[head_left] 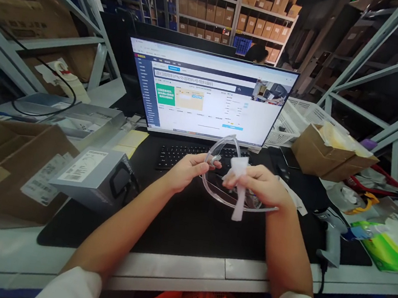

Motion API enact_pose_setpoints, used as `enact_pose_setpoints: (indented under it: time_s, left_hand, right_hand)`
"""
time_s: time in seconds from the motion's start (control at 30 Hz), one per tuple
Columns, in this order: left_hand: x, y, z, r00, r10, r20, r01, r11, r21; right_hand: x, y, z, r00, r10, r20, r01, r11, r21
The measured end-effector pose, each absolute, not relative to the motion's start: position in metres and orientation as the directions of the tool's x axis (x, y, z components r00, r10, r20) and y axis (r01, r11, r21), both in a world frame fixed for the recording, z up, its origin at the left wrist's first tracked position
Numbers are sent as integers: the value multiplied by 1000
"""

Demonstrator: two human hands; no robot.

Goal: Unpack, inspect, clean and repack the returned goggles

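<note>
Above the black desk mat, my left hand (188,171) is closed with thumb and fingers pinching a clear, curved plastic strip or tube (211,189), near a small shiny piece. The clear loop bends around between both hands, and one end reaches to my right wrist. My right hand (262,183) is closed on a soft white strip (239,201) that hangs down and sticks up above the fingers. The clear loop also passes by this hand; whether the fingers grip it too is hidden. Just behind the hands lies a black keyboard (172,156).
A lit monitor (213,101) stands behind the keyboard. At left are an open cardboard box (10,172) and a grey labelled box (94,173). To the right lie a handheld scanner (333,237), a green-and-white packet (389,245) and a cardboard box (317,153).
</note>
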State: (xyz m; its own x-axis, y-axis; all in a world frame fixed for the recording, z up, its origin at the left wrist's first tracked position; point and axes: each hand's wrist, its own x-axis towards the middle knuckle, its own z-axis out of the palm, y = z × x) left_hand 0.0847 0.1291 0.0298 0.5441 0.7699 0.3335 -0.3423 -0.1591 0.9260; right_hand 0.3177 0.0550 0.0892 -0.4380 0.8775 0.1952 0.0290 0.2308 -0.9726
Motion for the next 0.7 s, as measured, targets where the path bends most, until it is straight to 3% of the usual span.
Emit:
enact_pose_setpoints:
  time_s: [0.13,0.2,0.27,0.3,0.37,0.43,0.5,0.6,0.7]
  left_hand:
    - [74,136,39,518,808,279,-319,-120,940]
    - [69,139,43,533,814,233,-263,-102,959]
    - [67,141,46,515,829,218,-245,-101,964]
    - [66,142,47,479,849,223,-261,-104,960]
    - [66,143,50,367,900,234,-327,-111,938]
    - [65,144,53,249,941,228,-415,-109,903]
    - [63,147,57,164,963,215,-500,-107,860]
    - [59,150,61,85,976,201,-579,-116,807]
    - [56,149,63,56,977,204,-605,-129,785]
  right_hand:
    - [335,58,86,-174,911,374,-290,315,-904]
    - [347,60,87,-53,925,375,-301,344,-889]
    - [358,64,88,153,905,397,-206,422,-883]
    - [364,67,89,312,841,441,-107,493,-864]
    - [373,74,89,593,584,555,161,589,-792]
    - [377,84,87,687,345,639,384,574,-723]
    - [371,95,81,639,331,694,480,533,-696]
    - [343,109,63,358,586,727,568,481,-668]
    - [311,113,38,-68,809,584,638,485,-598]
